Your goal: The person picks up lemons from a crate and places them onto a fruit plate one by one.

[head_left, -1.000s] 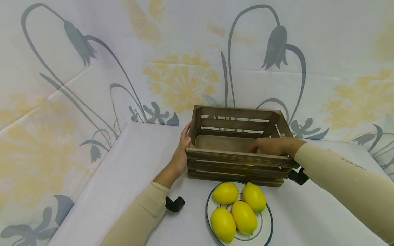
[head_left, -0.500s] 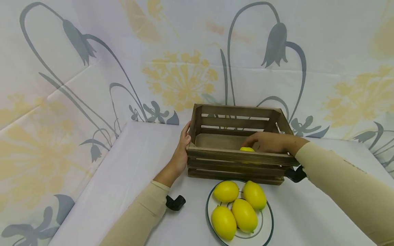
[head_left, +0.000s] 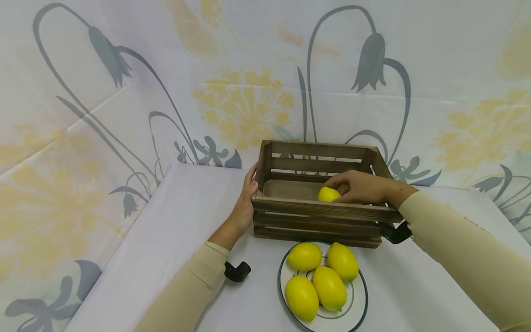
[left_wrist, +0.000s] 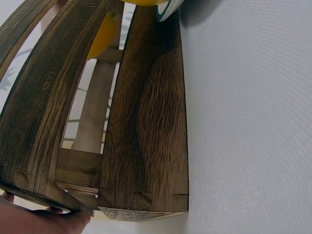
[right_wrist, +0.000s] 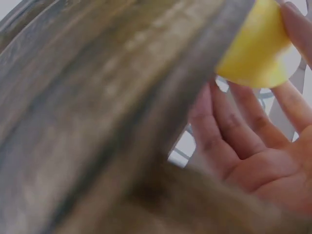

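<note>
A yellow lemon (head_left: 328,194) shows above the front slat inside the brown wooden crate (head_left: 317,211). My right hand (head_left: 365,186) reaches in over the crate's right end and holds this lemon between thumb and fingers. In the right wrist view, the lemon (right_wrist: 258,46) sits at the fingertips, partly hidden by a blurred slat. My left hand (head_left: 244,205) rests against the outside of the crate's left end. Part of that hand (left_wrist: 44,222) shows at the slat's end in the left wrist view. In front of the crate, several lemons (head_left: 329,288) lie on a round plate (head_left: 354,309).
The crate stands on a white cloth-covered table (head_left: 199,198), close to a flower-printed backdrop (head_left: 249,55). The plate's far rim lies near the crate's front. Black wrist mounts (head_left: 237,272) show at both sleeves.
My right hand has risen inside the crate and shifted slightly left, bringing the lemon up from behind the front slats into view. My left hand stays at the crate's end.
</note>
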The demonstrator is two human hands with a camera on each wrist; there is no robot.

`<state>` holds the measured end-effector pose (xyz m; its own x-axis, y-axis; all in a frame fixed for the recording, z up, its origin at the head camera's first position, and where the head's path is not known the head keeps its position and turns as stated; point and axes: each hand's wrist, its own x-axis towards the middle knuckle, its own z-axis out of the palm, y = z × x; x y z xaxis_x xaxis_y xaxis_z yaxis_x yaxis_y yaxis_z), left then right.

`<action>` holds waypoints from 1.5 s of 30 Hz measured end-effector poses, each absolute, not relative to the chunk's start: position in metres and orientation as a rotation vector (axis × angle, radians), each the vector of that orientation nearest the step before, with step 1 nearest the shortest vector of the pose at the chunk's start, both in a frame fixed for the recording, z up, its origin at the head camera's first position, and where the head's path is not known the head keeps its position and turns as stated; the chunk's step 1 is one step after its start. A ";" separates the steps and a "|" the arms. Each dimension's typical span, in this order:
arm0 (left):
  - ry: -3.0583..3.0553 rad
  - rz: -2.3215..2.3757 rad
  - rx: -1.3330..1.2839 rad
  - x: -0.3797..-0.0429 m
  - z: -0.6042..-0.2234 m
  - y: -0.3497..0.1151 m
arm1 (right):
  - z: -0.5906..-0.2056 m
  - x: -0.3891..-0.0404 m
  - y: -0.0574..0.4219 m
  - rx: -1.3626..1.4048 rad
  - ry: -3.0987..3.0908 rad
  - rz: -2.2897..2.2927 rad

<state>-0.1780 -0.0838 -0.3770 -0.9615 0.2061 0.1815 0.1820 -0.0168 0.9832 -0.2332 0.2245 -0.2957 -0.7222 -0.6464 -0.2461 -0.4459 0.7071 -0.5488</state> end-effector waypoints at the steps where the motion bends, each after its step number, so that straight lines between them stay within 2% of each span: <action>1: 2.185 2.186 0.431 -0.178 -0.377 -0.084 | -0.295 -0.232 0.225 -0.834 2.502 -0.660; 15: 2.238 2.156 0.430 -0.178 -0.378 -0.086 | -0.267 -0.218 0.226 -0.849 2.558 -0.802; 45: 2.217 2.147 0.448 -0.179 -0.377 -0.084 | -0.253 -0.186 0.231 -0.820 2.863 -0.900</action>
<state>-0.1789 -0.0845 -0.3773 -0.9584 0.2203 0.1815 0.1884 0.0108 0.9820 -0.1865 0.2310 -0.2525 -0.8607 -0.4937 0.1245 -0.4762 0.6939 -0.5402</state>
